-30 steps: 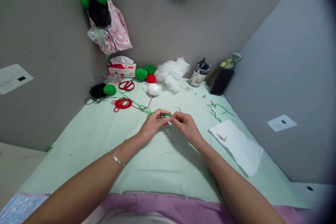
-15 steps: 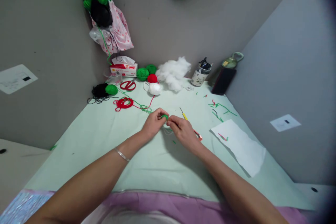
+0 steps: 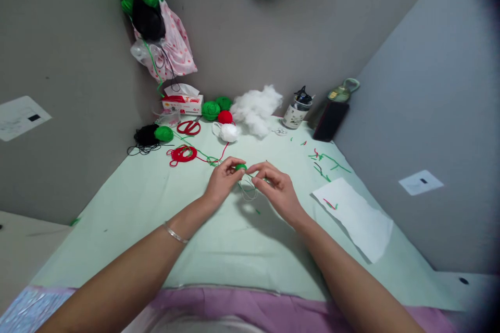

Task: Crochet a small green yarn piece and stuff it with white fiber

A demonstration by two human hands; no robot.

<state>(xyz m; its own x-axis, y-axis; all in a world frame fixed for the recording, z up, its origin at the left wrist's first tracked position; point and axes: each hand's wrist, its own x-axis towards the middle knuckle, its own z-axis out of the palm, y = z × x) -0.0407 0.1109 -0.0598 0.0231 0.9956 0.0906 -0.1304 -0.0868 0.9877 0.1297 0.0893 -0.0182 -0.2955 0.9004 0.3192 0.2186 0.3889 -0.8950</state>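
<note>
My left hand point(image 3: 222, 179) pinches a small green crocheted piece point(image 3: 240, 167) above the pale green table point(image 3: 234, 239). Just to its right, my right hand point(image 3: 276, 189) has its fingers curled and pinched on a thin strand point(image 3: 247, 190) that loops down from the piece. A crochet hook is not clearly visible under this hand. Green yarn point(image 3: 207, 158) trails from the piece toward the back left.
At the back lie red scissors point(image 3: 188, 127), a red yarn coil point(image 3: 182, 154), green, red and white yarn balls point(image 3: 219, 112), white stuffing point(image 3: 255, 106), a tissue box point(image 3: 182, 101), a cup point(image 3: 297, 112) and a bottle point(image 3: 339, 94). White paper point(image 3: 356, 216) lies to the right.
My hands have drawn slightly apart; the green piece moved left with my left hand. The yellow-handled hook seen by my right hand half a second ago is now hidden.
</note>
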